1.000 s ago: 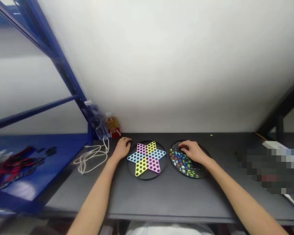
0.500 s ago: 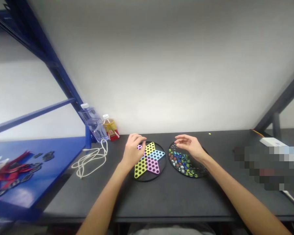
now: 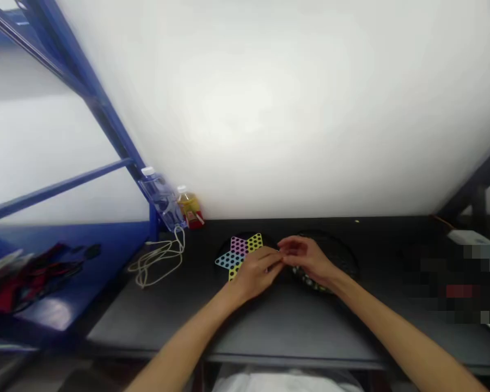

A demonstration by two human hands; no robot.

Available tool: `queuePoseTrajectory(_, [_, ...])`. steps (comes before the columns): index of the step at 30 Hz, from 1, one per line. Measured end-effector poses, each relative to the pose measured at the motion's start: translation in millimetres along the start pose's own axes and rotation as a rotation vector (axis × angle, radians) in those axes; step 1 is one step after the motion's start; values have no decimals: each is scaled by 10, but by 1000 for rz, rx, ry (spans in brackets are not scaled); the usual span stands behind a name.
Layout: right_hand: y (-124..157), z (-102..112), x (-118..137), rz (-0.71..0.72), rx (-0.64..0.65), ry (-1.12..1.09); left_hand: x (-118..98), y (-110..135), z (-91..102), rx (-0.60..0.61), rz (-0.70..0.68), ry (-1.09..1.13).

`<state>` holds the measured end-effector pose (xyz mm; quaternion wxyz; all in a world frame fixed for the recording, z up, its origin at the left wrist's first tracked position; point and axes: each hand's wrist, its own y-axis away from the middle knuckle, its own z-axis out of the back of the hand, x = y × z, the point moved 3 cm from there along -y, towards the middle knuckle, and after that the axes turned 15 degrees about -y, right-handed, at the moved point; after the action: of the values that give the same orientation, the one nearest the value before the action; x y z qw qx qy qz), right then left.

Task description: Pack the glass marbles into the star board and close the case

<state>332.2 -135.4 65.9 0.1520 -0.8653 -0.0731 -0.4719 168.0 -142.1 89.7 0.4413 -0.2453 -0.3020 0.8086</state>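
My left hand [image 3: 256, 275] reaches over the right side of a round Chinese checkers board [image 3: 237, 247], whose star has pink, yellow and blue points full of holes. Its fingers are pressed together and meet the fingertips of my right hand [image 3: 308, 260] in the gap between board and tray. My right fingers are curled in a pinch; whatever lies between the fingertips is too small or hidden. Under my right hand is a round black tray [image 3: 348, 239] of glass marbles [image 3: 312, 283], partly covered by the hand.
Behind on the left stand a clear plastic bottle [image 3: 163, 201] and a bottle with a yellow and red label [image 3: 191, 209]. A white cord [image 3: 157, 264] lies coiled before them. Red straps [image 3: 32, 277] lie on the blue surface at left. A white power strip [image 3: 469, 237] is at right.
My left hand has moved right, across the board, and my right hand slightly left and down, so their fingertips now meet. The board's blue point now shows on the left side. The view has darkened.
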Motion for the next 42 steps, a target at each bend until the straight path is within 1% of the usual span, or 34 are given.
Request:
queuePoseTrajectory(2, [-3,30,34,-2,-27,32,45,-32,54,56,19,-10])
queuePoseTrajectory(3, [-7,58,54,-2,-50,51,96,-49,99,107,41,-28])
queuePoseTrajectory(5, [-15,145,98,5,-110,98,276,-71,222,207,158,-100])
queuePoseTrajectory(6, [-19,202,120,15,-146,120,389,-67,280,291,218,-141])
queuePoseTrajectory(8, [-27,324,152,25,-205,153,613,-28,369,471,287,-193])
queuePoseTrajectory(9, [-31,385,161,25,-225,160,716,3,396,540,314,-207])
queuePoseTrajectory(11, [-39,491,166,20,-258,162,879,75,408,622,358,-237])
queuePoseTrajectory(13, [-47,559,163,14,-276,161,952,143,355,707,335,-240])
queuePoseTrajectory(15, [-51,585,161,24,-281,165,962,179,295,716,297,-274])
queuePoseTrajectory(18, [-54,569,158,39,-264,192,920,186,235,695,228,-354])
queuePoseTrajectory(22, [-55,535,156,51,-237,243,845,158,210,678,142,-441])
queuePoseTrajectory(25, [-57,538,163,60,-241,283,786,135,187,672,63,-494])
queuePoseTrajectory(29, [-58,558,194,95,-240,332,746,123,129,678,0,-505])
queuePoseTrajectory(31, [-58,572,204,100,-236,348,764,121,104,694,28,-493])
queuePoseTrajectory(32, [-59,581,207,102,-239,356,786,119,95,709,64,-485])
queuePoseTrajectory(35, [-63,614,204,109,-248,375,900,93,82,772,225,-421])
queuePoseTrajectory(38, [-68,643,193,119,-254,405,1065,29,74,842,378,-270])
queuePoseTrajectory(39, [-68,650,191,121,-253,418,1123,5,66,883,419,-208])
queuePoseTrajectory(42, [-69,659,193,129,-248,463,1264,-62,39,983,463,-34])
